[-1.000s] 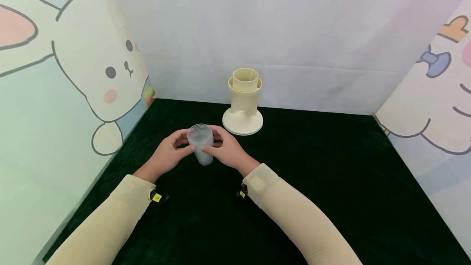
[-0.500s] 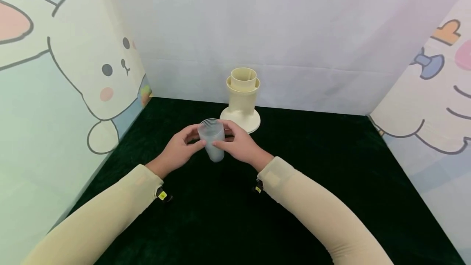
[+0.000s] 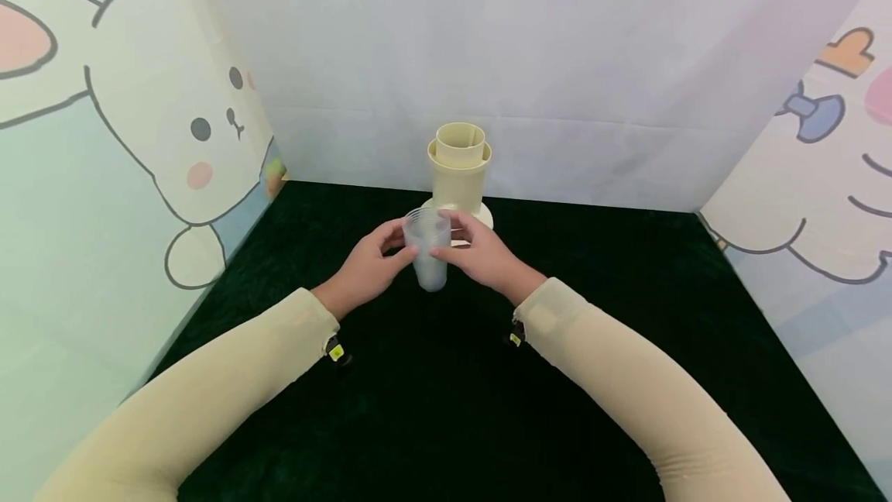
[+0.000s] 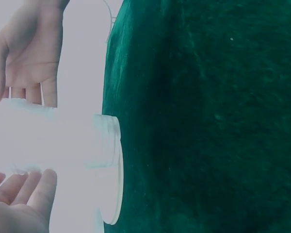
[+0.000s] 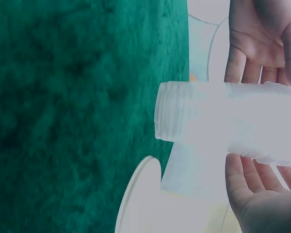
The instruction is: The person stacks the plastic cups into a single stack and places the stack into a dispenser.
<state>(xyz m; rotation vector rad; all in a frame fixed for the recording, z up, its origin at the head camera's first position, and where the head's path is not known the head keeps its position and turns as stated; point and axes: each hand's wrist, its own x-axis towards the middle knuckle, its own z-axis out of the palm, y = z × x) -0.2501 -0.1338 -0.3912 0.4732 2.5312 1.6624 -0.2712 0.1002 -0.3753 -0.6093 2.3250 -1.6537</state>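
Note:
A stack of translucent plastic cups [image 3: 430, 258] is held upright between my two hands. My left hand [image 3: 365, 266] grips its left side, thumb in front and fingers behind. From the right, my right hand [image 3: 491, 258] grips it the same way. In the right wrist view the ridged end of the cup stack [image 5: 189, 111] shows clearly; the pale glare blurs the rest. Just behind the cups stands a cream cylindrical holder [image 3: 458, 184] with a narrower tube inside its top. The cups and right fingers hide part of its round base.
Dark green cloth [image 3: 446, 409] covers the table. A white curtain [image 3: 530, 45] closes off the back. Printed cartoon panels stand at the left [image 3: 167, 138] and right [image 3: 822, 200]. A small black device with a yellow tag [image 3: 336, 348] sits at my left cuff.
Both hands have carried the cup stack to the right and a little away from me, so it now overlaps the holder's base in the head view. The grip looks the same.

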